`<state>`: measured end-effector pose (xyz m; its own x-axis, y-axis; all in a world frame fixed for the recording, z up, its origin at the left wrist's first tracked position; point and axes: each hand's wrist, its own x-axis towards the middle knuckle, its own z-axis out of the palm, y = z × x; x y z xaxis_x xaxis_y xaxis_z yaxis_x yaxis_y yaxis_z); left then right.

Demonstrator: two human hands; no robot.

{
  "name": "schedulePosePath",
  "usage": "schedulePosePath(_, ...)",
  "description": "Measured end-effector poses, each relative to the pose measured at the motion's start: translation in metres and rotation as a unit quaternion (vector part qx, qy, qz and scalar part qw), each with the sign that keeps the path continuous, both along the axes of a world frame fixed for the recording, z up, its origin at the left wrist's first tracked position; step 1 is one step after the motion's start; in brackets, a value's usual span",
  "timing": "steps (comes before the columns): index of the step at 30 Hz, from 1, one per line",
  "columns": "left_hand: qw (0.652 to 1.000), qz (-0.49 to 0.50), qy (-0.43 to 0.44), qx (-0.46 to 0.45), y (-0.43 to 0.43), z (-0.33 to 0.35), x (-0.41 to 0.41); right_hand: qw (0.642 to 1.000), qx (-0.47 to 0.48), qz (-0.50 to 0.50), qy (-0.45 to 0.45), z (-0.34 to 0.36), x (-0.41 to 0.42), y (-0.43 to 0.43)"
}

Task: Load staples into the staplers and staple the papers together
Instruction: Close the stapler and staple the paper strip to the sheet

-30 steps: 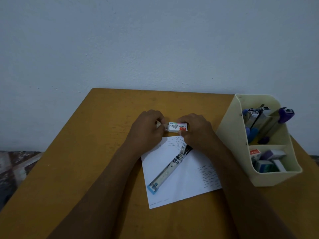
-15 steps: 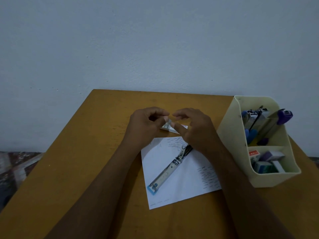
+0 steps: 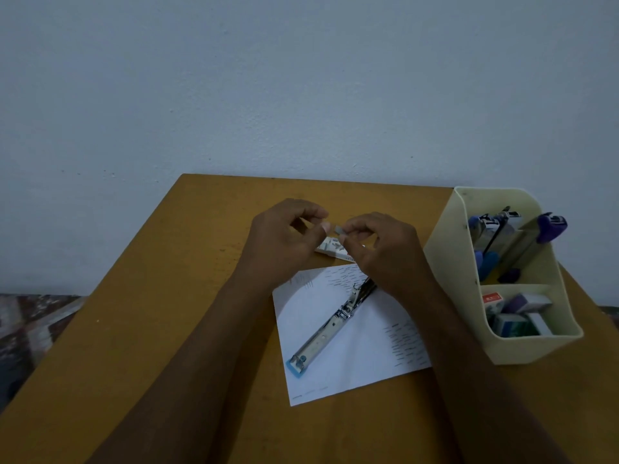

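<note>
An opened stapler (image 3: 331, 328) with a blue tip lies diagonally on a white printed sheet (image 3: 361, 356) in the middle of the table. Behind the sheet a small white staple box (image 3: 330, 248) rests on the wood. Just above the box, my right hand (image 3: 382, 252) pinches a short grey strip of staples (image 3: 339, 229) between thumb and fingers. My left hand (image 3: 284, 242) hovers beside it with curled fingers, its fingertips close to the strip's left end; whether they touch it is unclear.
A cream desk organiser (image 3: 462, 279) stands at the right, holding several blue and purple staplers (image 3: 522, 242) in the back section and staple boxes (image 3: 516, 316) in the front. The brown table (image 3: 167, 313) meets a plain wall behind.
The staple box left my hands and now lies on the table. My right hand has lifted a strip of staples above it, and both hands have risen slightly.
</note>
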<state>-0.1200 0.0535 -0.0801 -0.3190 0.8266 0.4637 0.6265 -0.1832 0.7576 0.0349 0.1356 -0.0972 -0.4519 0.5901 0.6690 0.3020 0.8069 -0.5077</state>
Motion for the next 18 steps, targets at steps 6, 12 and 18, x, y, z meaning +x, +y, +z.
schedulePosePath(6, 0.992, -0.101, 0.050, -0.057, -0.011, 0.017, 0.004, 0.999, -0.028, -0.033, -0.009, -0.004, 0.003, 0.005)
schedulePosePath(12, 0.943, -0.189, 0.104, -0.252, -0.016, 0.018, 0.011, 0.993, -0.088, -0.072, -0.022, -0.005, 0.005, 0.007)
schedulePosePath(18, 0.905, -0.209, 0.200, -0.313, -0.014, 0.011, 0.025, 0.992, -0.106, -0.063, -0.020, -0.003, 0.006, 0.006)
